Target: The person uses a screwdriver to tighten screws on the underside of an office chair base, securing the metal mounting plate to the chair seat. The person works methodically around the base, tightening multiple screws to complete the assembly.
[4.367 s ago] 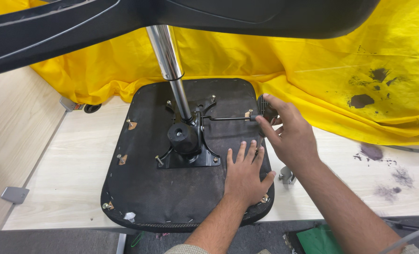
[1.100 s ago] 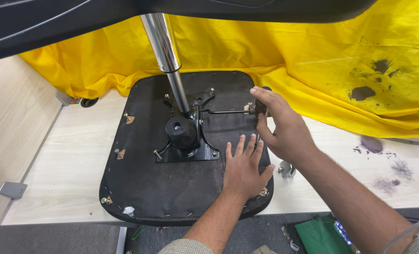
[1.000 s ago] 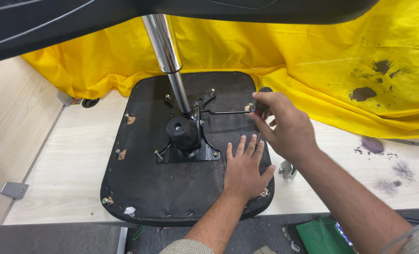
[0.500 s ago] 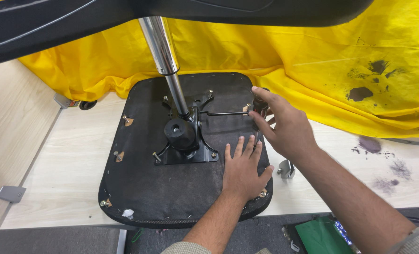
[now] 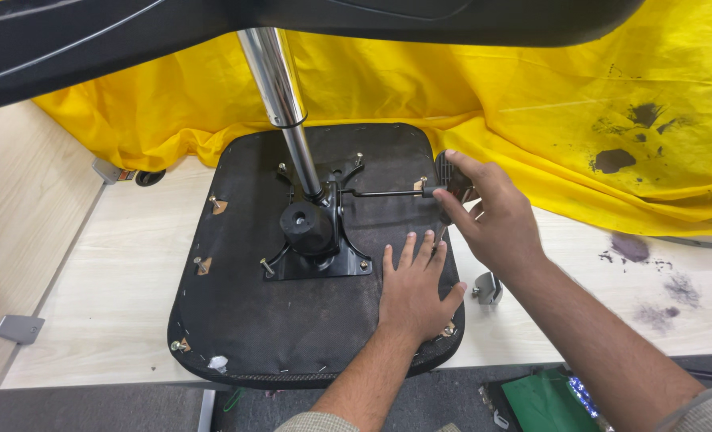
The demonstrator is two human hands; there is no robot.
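Two hands on an upturned chair seat

Left hand (image 5: pixel 412 290) lies flat, fingers spread, on the black seat underside (image 5: pixel 244 320) (stapled fabric edge) on the pale table. Right hand (image 5: pixel 488 216) grips the black lever handle (image 5: pixel 444 172) beyond it.

A pale wooden worktop (image 5: pixel 108 288) carries an upturned black fabric seat base (image 5: pixel 252 320), a crumpled yellow cloth (image 5: pixel 532 104) along its far edge, and perhaps a small metal bracket (image 5: pixel 488 288).
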